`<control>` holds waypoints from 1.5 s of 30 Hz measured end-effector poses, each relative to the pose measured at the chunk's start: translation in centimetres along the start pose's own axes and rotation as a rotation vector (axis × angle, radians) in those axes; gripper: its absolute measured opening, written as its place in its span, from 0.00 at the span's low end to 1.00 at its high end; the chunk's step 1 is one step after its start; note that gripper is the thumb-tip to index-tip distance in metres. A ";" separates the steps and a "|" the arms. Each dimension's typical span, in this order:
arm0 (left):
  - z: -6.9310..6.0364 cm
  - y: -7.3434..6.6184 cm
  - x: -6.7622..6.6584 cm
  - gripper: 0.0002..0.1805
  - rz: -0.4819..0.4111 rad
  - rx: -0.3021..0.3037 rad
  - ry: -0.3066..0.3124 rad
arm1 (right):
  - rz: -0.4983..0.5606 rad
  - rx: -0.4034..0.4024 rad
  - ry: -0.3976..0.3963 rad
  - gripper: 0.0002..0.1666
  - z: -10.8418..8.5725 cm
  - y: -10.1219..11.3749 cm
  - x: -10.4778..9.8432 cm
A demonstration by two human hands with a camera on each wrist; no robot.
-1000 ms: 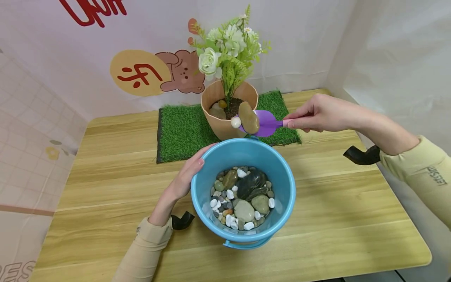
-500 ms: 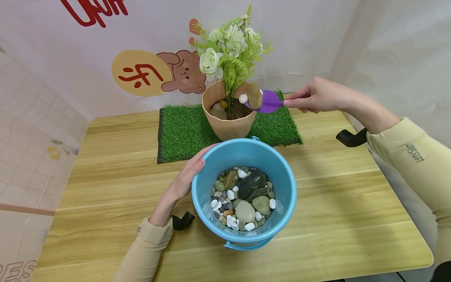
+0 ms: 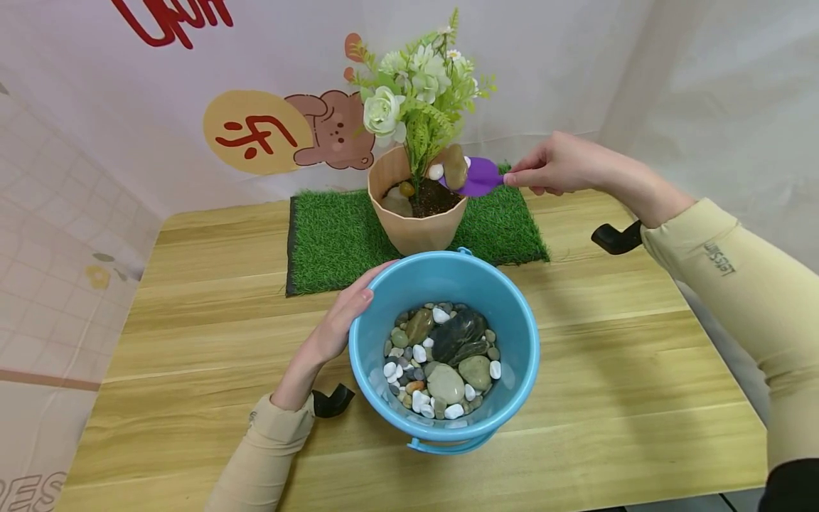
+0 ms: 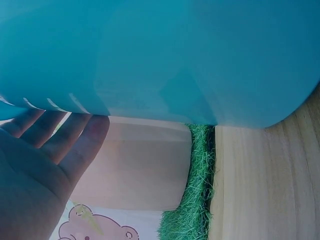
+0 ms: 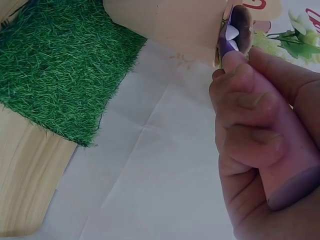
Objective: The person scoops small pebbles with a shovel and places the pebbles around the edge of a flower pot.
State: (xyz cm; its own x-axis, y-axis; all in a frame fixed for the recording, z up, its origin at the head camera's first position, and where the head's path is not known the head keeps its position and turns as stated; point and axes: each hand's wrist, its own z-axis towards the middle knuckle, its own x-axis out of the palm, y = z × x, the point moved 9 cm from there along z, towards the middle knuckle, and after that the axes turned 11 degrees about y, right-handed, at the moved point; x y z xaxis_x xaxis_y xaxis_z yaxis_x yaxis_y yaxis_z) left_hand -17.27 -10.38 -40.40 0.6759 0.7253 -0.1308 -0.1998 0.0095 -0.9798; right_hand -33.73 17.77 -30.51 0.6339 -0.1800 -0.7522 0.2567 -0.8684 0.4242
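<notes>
My right hand [image 3: 563, 167] grips the pink handle [image 5: 280, 135] of a small purple trowel [image 3: 481, 178]. On the blade lie a large brown stone [image 3: 455, 168] and white pebbles [image 3: 436, 172]. The blade's tip hangs over the right rim of a peach flowerpot [image 3: 419, 231], which holds dark soil, a few stones and white flowers [image 3: 422, 78]. My left hand [image 3: 335, 320] rests against the left side of a blue bucket [image 3: 521, 299], its fingers [image 4: 82, 142] straight along the outer wall and the thumb at the rim. Wet stones [image 3: 444, 384] and pebbles cover the bucket's bottom.
The flowerpot stands on a green turf mat [image 3: 335, 238] near the back wall, directly behind the bucket. The bucket's handle [image 3: 451, 446] hangs down in front. Beneath everything is a wooden table [image 3: 192, 355], with white sheeting around it.
My right hand has carried the loaded trowel up and back from near the bucket's far rim to the flowerpot's right rim, then slightly left. The left hand and bucket stay put.
</notes>
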 end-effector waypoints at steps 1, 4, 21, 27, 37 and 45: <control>0.0 0.0 0.0 0.35 -0.001 -0.001 0.000 | -0.001 0.001 0.001 0.26 0.1 0.1 0.0; 0.0 0.0 0.0 0.35 -0.003 -0.002 0.000 | -0.018 -0.004 0.004 0.24 0.3 0.4 -0.3; 0.1 -0.3 0.1 0.35 -0.011 0.000 0.001 | -0.253 0.077 0.015 0.28 0.3 3.1 -2.1; 0.2 -0.2 0.1 0.35 -0.004 0.003 -0.001 | -0.356 0.102 -0.038 0.22 0.2 5.5 -2.6; 0.5 0.0 0.4 0.35 0.014 -0.004 -0.010 | -0.497 0.176 -0.118 0.20 0.8 7.4 -3.2; 0.9 0.6 0.3 0.34 0.043 -0.020 -0.022 | -0.521 0.134 -0.185 0.21 0.0 7.7 -3.0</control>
State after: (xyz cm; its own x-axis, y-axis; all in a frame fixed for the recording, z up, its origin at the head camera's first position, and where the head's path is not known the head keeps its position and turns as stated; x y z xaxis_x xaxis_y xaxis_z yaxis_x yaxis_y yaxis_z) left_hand -17.81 -9.50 -40.93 0.6510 0.7398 -0.1698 -0.2142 -0.0356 -0.9761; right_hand -33.65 11.58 -24.97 0.3067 0.2200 -0.9260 0.3989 -0.9131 -0.0849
